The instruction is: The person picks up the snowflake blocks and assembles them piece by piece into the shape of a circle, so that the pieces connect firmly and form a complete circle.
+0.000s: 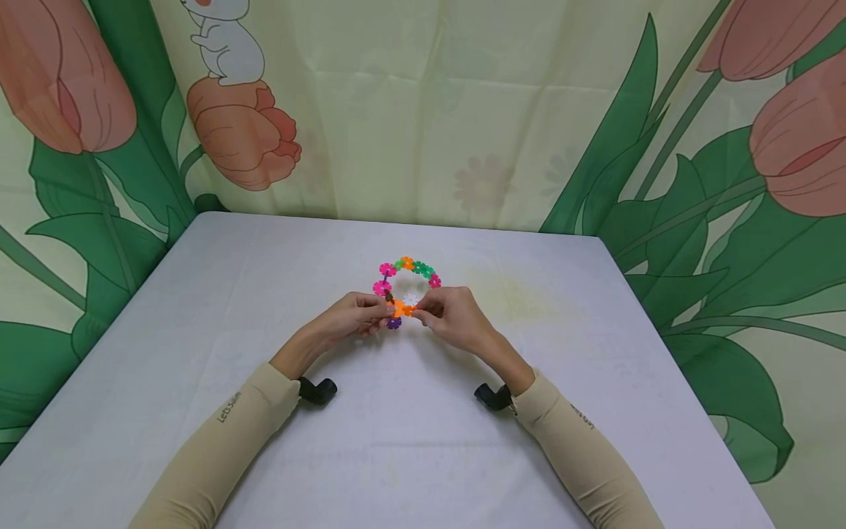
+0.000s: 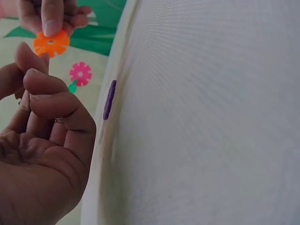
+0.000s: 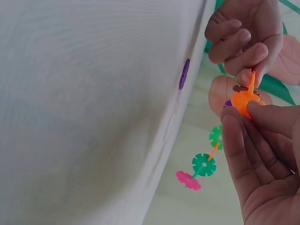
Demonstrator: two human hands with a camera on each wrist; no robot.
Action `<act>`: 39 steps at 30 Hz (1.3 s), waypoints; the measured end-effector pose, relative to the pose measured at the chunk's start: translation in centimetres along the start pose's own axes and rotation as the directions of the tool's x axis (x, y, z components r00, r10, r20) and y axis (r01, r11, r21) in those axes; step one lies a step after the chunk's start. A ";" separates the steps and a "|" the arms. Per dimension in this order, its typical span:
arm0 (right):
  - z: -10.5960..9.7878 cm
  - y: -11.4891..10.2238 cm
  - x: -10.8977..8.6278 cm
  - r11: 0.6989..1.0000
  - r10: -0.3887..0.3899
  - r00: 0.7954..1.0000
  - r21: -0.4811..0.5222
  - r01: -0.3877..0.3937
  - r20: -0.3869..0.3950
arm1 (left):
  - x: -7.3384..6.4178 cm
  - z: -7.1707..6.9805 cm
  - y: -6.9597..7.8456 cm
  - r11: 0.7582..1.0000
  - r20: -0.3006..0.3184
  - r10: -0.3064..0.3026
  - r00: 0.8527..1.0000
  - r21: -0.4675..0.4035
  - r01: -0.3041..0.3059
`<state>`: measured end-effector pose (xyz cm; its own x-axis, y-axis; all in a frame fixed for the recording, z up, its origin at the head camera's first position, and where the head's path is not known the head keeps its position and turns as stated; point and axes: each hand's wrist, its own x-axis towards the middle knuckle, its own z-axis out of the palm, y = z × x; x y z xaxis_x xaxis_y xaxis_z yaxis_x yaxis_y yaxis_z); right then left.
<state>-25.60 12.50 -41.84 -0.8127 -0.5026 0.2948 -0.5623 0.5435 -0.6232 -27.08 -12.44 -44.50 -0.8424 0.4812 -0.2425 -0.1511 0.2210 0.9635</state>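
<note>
L hand point(image 1: 350, 316) & R hand point(image 1: 456, 317) pinching orange pcs point(image 1: 399, 308), flower chain point(image 1: 407, 263) part-hidden by R, tulip curtain point(image 1: 410, 132) behind

Between the left fingers point(image 1: 374, 311) and right fingers point(image 1: 433, 300), a multicoloured chain of flower-shaped plastic discs point(image 1: 407, 263) curves over the white cloth-covered counter point(image 1: 396, 470), tulip-printed fabric backdrop point(image 1: 410, 147) behind.

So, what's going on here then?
A person's left hand and right hand are pinching orange flower-shaped pieces that meet between them. A chain of colourful pieces curves behind; whether it closes fully, I can't tell. A purple piece lies on the white-covered table.
</note>
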 end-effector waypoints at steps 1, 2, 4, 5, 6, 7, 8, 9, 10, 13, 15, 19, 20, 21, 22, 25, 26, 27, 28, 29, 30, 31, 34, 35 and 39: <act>0.0 0.0 0.0 1.000 -0.008 1.000 0.000 0.008 -0.004 | 0.0 0.0 0.0 1.000 -0.002 -0.003 1.000 -0.003 0.003; 0.0 0.0 0.0 1.000 -0.013 1.000 0.000 0.013 -0.009 | 0.0 0.0 0.0 1.000 -0.005 -0.006 1.000 -0.006 0.006; 0.1 -0.1 0.0 1.000 -0.023 1.000 -0.005 0.023 -0.017 | 0.0 0.0 0.0 1.000 -0.008 -0.013 1.000 -0.016 0.013; 0.1 -0.1 0.0 1.000 -0.027 0.999 -0.008 0.027 -0.021 | 0.1 0.0 0.0 1.000 -0.008 -0.016 1.000 -0.019 0.016; 0.1 0.0 0.0 1.000 -0.030 0.999 -0.011 0.029 -0.024 | 0.1 0.0 0.0 1.000 -0.007 -0.018 1.000 -0.021 0.018; 0.2 0.0 0.0 0.999 -0.032 0.999 -0.016 0.032 -0.025 | 0.1 0.0 0.0 1.000 -0.006 -0.018 1.000 -0.022 0.018; 0.2 0.0 0.0 0.999 -0.033 0.999 -0.020 0.032 -0.026 | 0.1 0.0 0.0 1.000 -0.004 -0.019 1.000 -0.023 0.019; 0.2 0.0 0.0 0.999 -0.034 0.999 -0.025 0.033 -0.026 | 0.1 0.0 0.0 1.000 -0.003 -0.019 1.000 -0.024 0.019; 0.2 0.0 0.0 0.999 -0.034 0.999 -0.028 0.033 -0.026 | 0.1 0.0 -0.1 1.000 -0.002 -0.019 1.000 -0.022 0.019; 0.3 0.0 0.0 0.999 -0.038 0.999 -0.034 0.037 -0.026 | 0.1 0.0 -0.1 1.000 0.000 -0.017 1.000 -0.025 0.017; 0.3 0.0 0.0 0.998 -0.042 0.999 -0.037 0.041 -0.025 | 0.0 0.0 -0.1 1.000 0.001 -0.015 1.000 -0.028 0.015; 0.3 0.0 0.0 0.998 -0.051 0.998 -0.045 0.050 -0.024 | 0.0 0.0 -0.1 0.999 0.006 -0.009 1.000 -0.032 0.009; 0.3 0.1 0.0 0.998 -0.053 0.998 -0.047 0.052 -0.024 | 0.0 -0.1 -0.1 0.999 0.007 -0.008 1.000 -0.031 0.008; 0.3 0.0 0.0 0.997 -0.055 0.998 -0.048 0.054 -0.024 | 0.0 -0.1 -0.1 1.000 0.007 -0.007 1.000 -0.030 0.007; 0.3 0.0 0.0 0.997 -0.057 0.998 -0.051 0.056 -0.023 | 0.0 -0.1 -0.1 1.000 0.007 -0.006 1.000 -0.029 0.007; 0.4 0.0 -0.1 0.996 -0.064 0.998 -0.058 0.062 -0.024 | 0.0 0.0 -0.1 0.999 0.006 -0.010 1.000 -0.035 0.010; 0.4 0.0 -0.1 0.996 -0.066 0.998 -0.062 0.064 -0.023 | 0.0 0.0 -0.1 0.999 0.006 -0.011 1.000 -0.040 0.012; 0.4 0.0 -0.1 0.996 -0.068 0.997 -0.067 0.067 -0.021 | 0.0 0.0 -0.2 0.999 0.005 -0.014 1.000 -0.047 0.014; 0.5 0.1 -0.1 0.995 -0.071 0.997 -0.071 0.069 -0.021 | 0.0 0.0 -0.2 0.998 0.003 -0.017 1.000 -0.053 0.017; 0.5 0.1 -0.1 0.995 -0.073 0.997 -0.074 0.071 -0.021 | 0.0 0.0 -0.2 0.998 0.002 -0.020 1.000 -0.060 0.020; 0.5 0.1 -0.2 0.994 -0.075 0.997 -0.077 0.073 -0.022 | 0.0 0.1 -0.2 0.998 0.001 -0.021 1.000 -0.063 0.021; 0.5 0.1 -0.2 0.994 -0.078 0.997 -0.078 0.076 -0.023 | 0.0 0.1 -0.2 0.998 0.002 -0.020 1.000 -0.064 0.020; 0.6 0.1 -0.2 0.993 -0.084 0.996 -0.086 0.082 -0.023 | 0.0 0.1 -0.3 0.998 0.002 -0.015 1.000 -0.059 0.015; 0.6 0.1 -0.2 0.993 -0.086 0.996 -0.087 0.084 -0.023 | 0.1 0.1 -0.3 0.998 0.003 -0.013 1.000 -0.056 0.014; 0.7 0.0 -0.2 0.993 -0.080 0.997 -0.092 0.078 -0.013 | 0.1 0.1 -0.3 0.999 0.001 -0.027 1.000 -0.045 0.027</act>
<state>-25.33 12.10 -42.39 -0.7670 -0.5360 0.3527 -0.6360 0.5617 -0.5291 -27.11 -12.39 -44.80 -0.8377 0.4755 -0.2685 -0.1970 0.1953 0.9607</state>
